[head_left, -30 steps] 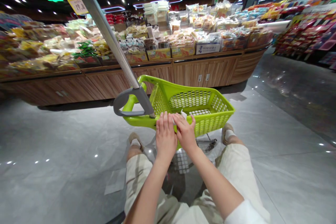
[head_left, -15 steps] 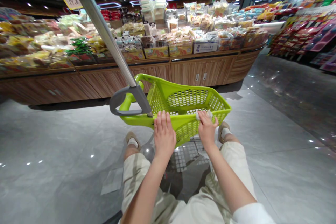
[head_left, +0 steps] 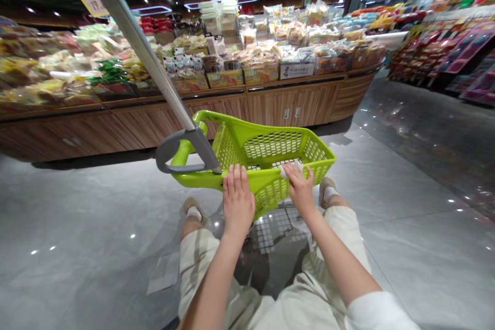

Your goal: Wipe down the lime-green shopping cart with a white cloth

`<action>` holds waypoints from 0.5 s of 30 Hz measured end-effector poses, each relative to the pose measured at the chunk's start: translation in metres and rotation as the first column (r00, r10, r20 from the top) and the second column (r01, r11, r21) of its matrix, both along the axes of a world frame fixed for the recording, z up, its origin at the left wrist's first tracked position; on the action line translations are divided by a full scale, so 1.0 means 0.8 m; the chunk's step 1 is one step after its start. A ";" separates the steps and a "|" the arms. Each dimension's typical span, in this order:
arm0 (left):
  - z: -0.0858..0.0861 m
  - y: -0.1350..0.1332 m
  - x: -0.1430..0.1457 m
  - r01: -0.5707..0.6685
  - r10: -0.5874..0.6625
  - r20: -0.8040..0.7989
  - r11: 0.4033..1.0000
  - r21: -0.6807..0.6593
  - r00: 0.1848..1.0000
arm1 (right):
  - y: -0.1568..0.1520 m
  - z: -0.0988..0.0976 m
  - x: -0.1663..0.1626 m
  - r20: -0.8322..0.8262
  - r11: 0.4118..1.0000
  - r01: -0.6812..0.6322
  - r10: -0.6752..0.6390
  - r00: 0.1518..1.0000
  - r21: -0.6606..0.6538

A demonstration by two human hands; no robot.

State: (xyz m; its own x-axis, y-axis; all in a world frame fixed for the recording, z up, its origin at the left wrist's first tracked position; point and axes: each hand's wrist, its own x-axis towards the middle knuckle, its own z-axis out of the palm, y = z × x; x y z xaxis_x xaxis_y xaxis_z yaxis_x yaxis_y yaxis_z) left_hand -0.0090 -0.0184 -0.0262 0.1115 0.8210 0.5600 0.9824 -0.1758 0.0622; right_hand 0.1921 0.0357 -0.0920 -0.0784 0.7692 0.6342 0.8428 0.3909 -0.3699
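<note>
A lime-green plastic shopping cart [head_left: 270, 180] with perforated walls stands between my legs, its basket open at the top. My left hand [head_left: 237, 201] grips the near rim close to the grey handle loop [head_left: 181, 165], its fingers lying over the edge and its thumb hidden. Farther right along that rim, my right hand [head_left: 301, 191] presses a crumpled white wipe [head_left: 286, 171] against the plastic. Whether the wipe is paper or cloth I cannot tell. A metal pole [head_left: 154, 67] slants up and left from the grey loop.
Behind the cart runs a wood-fronted display counter [head_left: 297, 105] heaped with packaged foods. Another shelf of red and pink goods [head_left: 425, 51] stands at the right. My shoes [head_left: 193, 209] rest on the glossy grey floor [head_left: 96, 227] either side of the cart.
My right hand has slid left along the near rim with the white wipe. My left hand keeps its place on the rim. The whole view has shifted slightly.
</note>
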 end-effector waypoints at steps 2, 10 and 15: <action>0.000 0.000 0.000 0.000 0.000 0.006 1.000 0.001 1.000 | 0.009 -0.013 0.036 0.031 0.999 0.046 -0.046 0.998 0.007; 0.003 -0.001 0.008 -0.007 0.007 0.028 1.000 -0.006 1.000 | -0.004 0.018 -0.034 -0.069 0.998 0.059 -0.059 0.996 -0.006; 0.001 0.001 0.008 -0.029 0.028 -0.002 1.000 -0.008 1.000 | -0.033 0.061 -0.128 -0.116 0.982 -0.184 0.178 0.977 -0.043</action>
State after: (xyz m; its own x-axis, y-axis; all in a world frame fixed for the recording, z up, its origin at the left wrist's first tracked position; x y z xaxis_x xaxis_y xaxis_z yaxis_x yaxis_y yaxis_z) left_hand -0.0023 -0.0175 -0.0256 0.0891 0.8286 0.5527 0.9872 -0.1473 0.0616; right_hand 0.0897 0.0094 -0.0429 -0.1507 0.7816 0.6053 0.7126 0.5103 -0.4815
